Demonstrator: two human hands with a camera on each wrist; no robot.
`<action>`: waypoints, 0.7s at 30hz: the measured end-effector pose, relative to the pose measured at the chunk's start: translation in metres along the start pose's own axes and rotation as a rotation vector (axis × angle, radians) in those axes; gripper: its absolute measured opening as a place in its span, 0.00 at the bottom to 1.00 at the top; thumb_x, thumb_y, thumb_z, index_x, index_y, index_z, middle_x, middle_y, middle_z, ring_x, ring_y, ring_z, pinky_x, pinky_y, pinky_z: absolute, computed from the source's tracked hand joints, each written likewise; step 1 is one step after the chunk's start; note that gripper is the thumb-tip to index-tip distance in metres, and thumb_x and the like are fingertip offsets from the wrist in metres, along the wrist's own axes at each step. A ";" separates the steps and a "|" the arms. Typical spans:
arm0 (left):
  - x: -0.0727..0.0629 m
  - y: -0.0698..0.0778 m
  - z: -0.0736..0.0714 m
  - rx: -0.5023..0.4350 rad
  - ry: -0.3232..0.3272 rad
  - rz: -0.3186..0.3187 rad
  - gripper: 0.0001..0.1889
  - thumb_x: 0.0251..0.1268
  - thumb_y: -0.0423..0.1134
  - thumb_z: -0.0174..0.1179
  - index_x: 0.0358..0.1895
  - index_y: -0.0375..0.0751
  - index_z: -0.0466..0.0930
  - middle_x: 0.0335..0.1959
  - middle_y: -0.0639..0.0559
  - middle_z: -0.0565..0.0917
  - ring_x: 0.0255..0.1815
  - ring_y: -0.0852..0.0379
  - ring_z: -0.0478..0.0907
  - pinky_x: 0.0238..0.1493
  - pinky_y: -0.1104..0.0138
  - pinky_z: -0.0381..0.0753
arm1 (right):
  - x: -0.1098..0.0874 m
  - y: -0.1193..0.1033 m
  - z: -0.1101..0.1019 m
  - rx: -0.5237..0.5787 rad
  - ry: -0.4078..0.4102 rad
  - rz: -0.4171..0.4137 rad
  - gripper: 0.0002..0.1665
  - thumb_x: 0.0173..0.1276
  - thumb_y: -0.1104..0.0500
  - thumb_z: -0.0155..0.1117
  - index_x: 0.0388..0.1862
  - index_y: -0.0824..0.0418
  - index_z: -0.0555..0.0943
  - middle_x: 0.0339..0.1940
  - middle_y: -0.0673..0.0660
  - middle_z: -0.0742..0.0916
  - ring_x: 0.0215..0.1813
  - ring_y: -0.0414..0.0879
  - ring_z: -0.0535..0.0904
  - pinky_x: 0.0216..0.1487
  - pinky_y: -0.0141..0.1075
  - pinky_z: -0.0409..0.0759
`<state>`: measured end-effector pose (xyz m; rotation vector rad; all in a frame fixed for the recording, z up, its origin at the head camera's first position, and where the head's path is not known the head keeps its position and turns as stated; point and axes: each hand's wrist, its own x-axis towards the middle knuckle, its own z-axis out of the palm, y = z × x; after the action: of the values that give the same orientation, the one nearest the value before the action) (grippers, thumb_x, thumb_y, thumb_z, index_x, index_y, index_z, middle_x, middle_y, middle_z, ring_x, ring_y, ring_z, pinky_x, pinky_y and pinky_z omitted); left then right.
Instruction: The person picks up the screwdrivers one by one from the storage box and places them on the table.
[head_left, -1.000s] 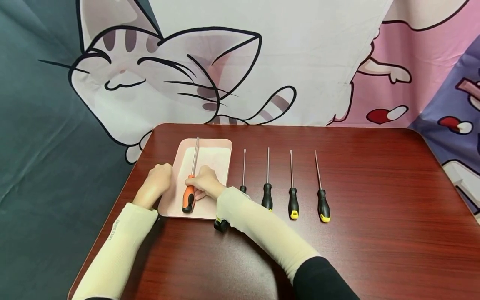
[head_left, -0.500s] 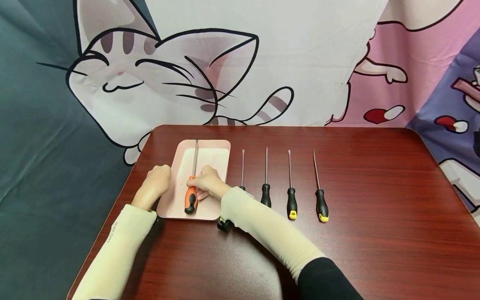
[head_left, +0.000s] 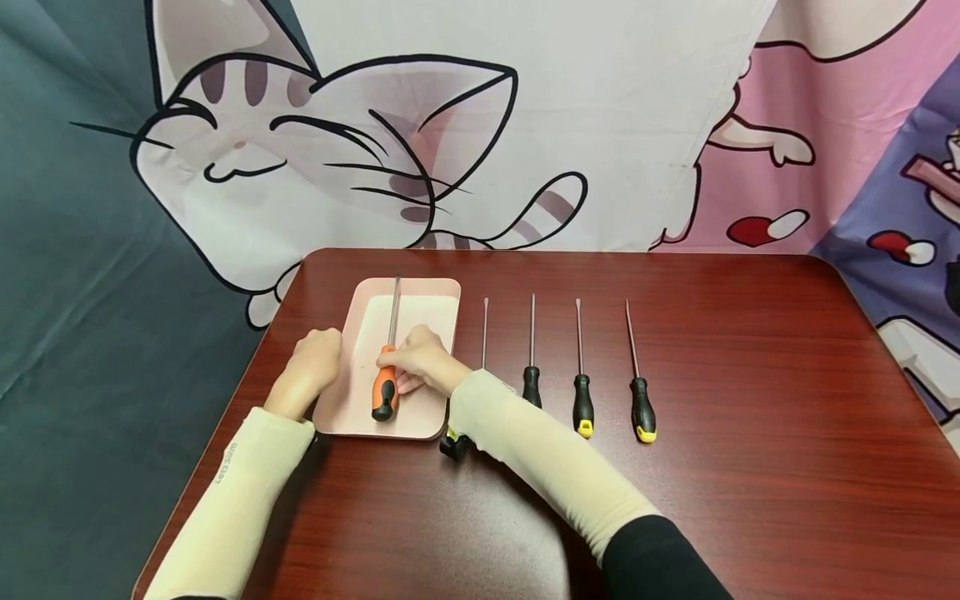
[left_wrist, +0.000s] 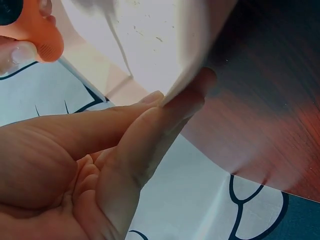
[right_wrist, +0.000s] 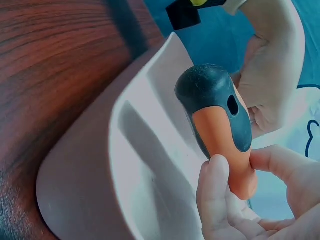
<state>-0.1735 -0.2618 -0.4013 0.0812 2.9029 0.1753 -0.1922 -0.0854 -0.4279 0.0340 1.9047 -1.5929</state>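
Observation:
A screwdriver with an orange and black handle (head_left: pixel 385 390) is held over the pink tray (head_left: pixel 339 404), its metal shaft pointing to the tray's far edge. My right hand (head_left: pixel 422 357) pinches the handle between thumb and fingers near the shaft end. In the right wrist view the black butt of the screwdriver (right_wrist: pixel 207 90) faces the camera, above the tray's wall (right_wrist: pixel 117 125). At the tray's left side my left hand (head_left: pixel 317 367) grips the rim. The left wrist view shows my left thumb and fingers (left_wrist: pixel 145 130) pinching that rim (left_wrist: pixel 192 65).
Right of the tray several black-handled screwdrivers lie in a row on the brown table (head_left: pixel 750 417), shafts pointing away. The outermost screwdriver (head_left: pixel 643 412) has a yellow-ended handle. My right sleeve (head_left: pixel 547 458) partly covers the nearer ones. A printed cloth (head_left: pixel 637 125) hangs behind the table.
My right hand has shifted slightly to the right with the orange screwdriver over the tray. My left hand keeps its grip on the rim.

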 end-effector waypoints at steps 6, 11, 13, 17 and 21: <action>-0.001 0.000 0.000 -0.014 0.000 -0.007 0.09 0.65 0.18 0.46 0.40 0.17 0.77 0.35 0.24 0.81 0.38 0.29 0.82 0.35 0.45 0.82 | -0.003 -0.002 -0.007 0.007 -0.017 0.000 0.14 0.62 0.65 0.71 0.22 0.65 0.75 0.13 0.58 0.78 0.09 0.42 0.74 0.23 0.39 0.83; -0.002 -0.001 0.001 -0.020 0.016 -0.004 0.09 0.65 0.18 0.46 0.39 0.17 0.76 0.34 0.23 0.81 0.37 0.28 0.81 0.34 0.44 0.82 | -0.007 -0.002 -0.009 0.000 -0.066 -0.011 0.16 0.61 0.65 0.71 0.19 0.64 0.74 0.11 0.58 0.78 0.10 0.42 0.74 0.21 0.37 0.82; -0.003 -0.001 0.002 -0.018 0.019 0.000 0.08 0.65 0.17 0.46 0.38 0.17 0.76 0.34 0.23 0.80 0.36 0.27 0.81 0.34 0.45 0.82 | -0.009 -0.003 -0.011 0.001 -0.093 -0.013 0.16 0.62 0.65 0.71 0.18 0.64 0.75 0.11 0.58 0.78 0.10 0.42 0.74 0.21 0.37 0.82; -0.002 0.000 0.001 -0.027 0.010 -0.005 0.08 0.66 0.17 0.45 0.38 0.17 0.76 0.34 0.23 0.80 0.36 0.27 0.81 0.33 0.46 0.82 | -0.014 -0.004 -0.016 0.000 -0.136 -0.010 0.15 0.62 0.64 0.71 0.19 0.65 0.76 0.13 0.58 0.78 0.11 0.42 0.75 0.23 0.39 0.83; -0.001 0.000 0.001 -0.037 -0.011 -0.018 0.09 0.67 0.18 0.45 0.41 0.17 0.76 0.36 0.23 0.80 0.37 0.28 0.81 0.33 0.47 0.82 | -0.019 -0.005 -0.021 0.001 -0.148 -0.021 0.14 0.61 0.64 0.71 0.19 0.66 0.77 0.13 0.59 0.80 0.11 0.43 0.76 0.25 0.40 0.84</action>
<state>-0.1725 -0.2615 -0.4021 0.0491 2.8869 0.2241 -0.1887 -0.0607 -0.4133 -0.1008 1.7950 -1.5655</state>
